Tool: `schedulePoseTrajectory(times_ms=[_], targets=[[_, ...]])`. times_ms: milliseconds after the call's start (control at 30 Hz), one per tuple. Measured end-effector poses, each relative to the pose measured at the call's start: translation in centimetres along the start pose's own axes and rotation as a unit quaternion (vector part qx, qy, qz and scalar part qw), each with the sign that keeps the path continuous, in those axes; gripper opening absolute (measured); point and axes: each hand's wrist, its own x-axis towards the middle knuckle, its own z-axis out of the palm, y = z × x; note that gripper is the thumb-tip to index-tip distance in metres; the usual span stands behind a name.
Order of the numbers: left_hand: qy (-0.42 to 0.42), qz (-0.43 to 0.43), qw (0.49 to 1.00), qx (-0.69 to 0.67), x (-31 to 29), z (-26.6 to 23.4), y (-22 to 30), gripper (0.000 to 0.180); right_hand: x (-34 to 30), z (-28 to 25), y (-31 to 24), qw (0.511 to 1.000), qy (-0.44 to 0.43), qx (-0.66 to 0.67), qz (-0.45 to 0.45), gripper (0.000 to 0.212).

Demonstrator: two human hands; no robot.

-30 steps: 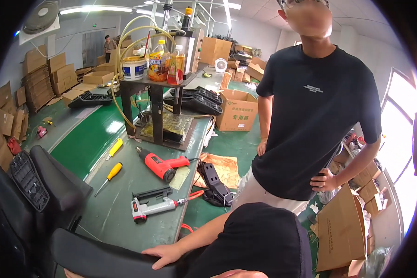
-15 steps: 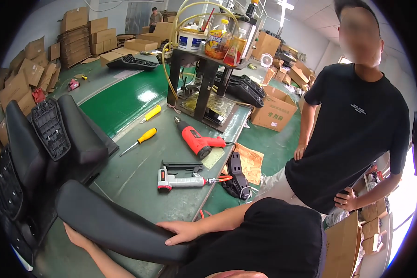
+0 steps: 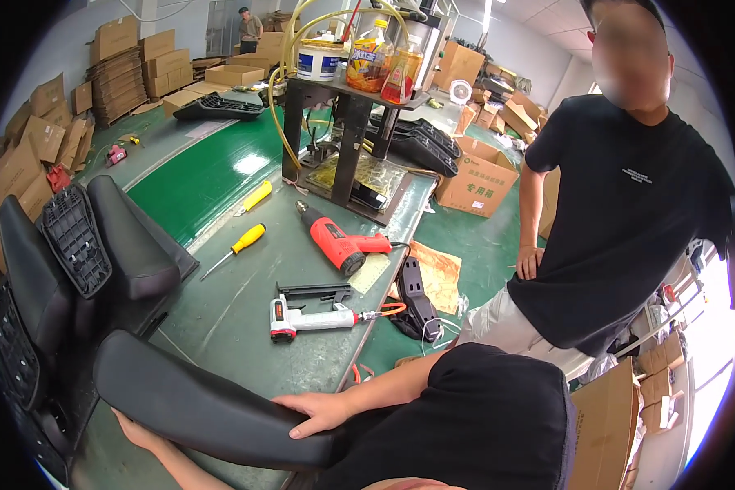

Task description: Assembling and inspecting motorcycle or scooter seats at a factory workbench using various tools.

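A long black padded motorcycle seat (image 3: 196,400) lies at the table's near side, its smooth cover facing up. My left hand (image 3: 137,431) grips its lower edge near the left end, the fingers partly hidden beneath. Across the seat's top and far edge near the right end, my right hand (image 3: 314,413) is wrapped, thumb on the cover. Beyond the seat lies a grey and red staple gun (image 3: 314,315) with an orange hose. Farther back rest a red heat gun (image 3: 340,242), a yellow-handled screwdriver (image 3: 237,249) and a yellow utility knife (image 3: 256,197).
More black seats (image 3: 131,237) and a ribbed seat base (image 3: 77,237) stand at the left. A metal press frame (image 3: 347,151) with bottles and a tub on top rises at the back. Another person (image 3: 629,212) stands at the right, beside a cardboard box (image 3: 475,181).
The view has shifted slightly, so the tools and background sit a little to the left. Both hands keep their hold on the seat. The other person's arm at the right has moved.
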Motion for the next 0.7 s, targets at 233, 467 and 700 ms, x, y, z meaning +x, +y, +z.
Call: schedulePoseTrajectory(times_ms=[233,467,700], targets=[[-0.09,-0.152,0.958,-0.227,-1.2,0.9,0.9,0.057,-0.2,-0.3,-0.6,1.0,-0.004,-0.017,0.008,0.09],[-0.088,-0.156,0.956,-0.233,0.1,-0.7,0.1,0.058,0.0,-0.1,-0.7,1.0,-0.001,-0.026,-0.008,0.089],[-0.108,-0.169,0.943,-0.266,0.2,-0.6,-0.2,0.057,0.0,0.0,0.7,1.0,-0.005,-0.024,0.002,0.091]])
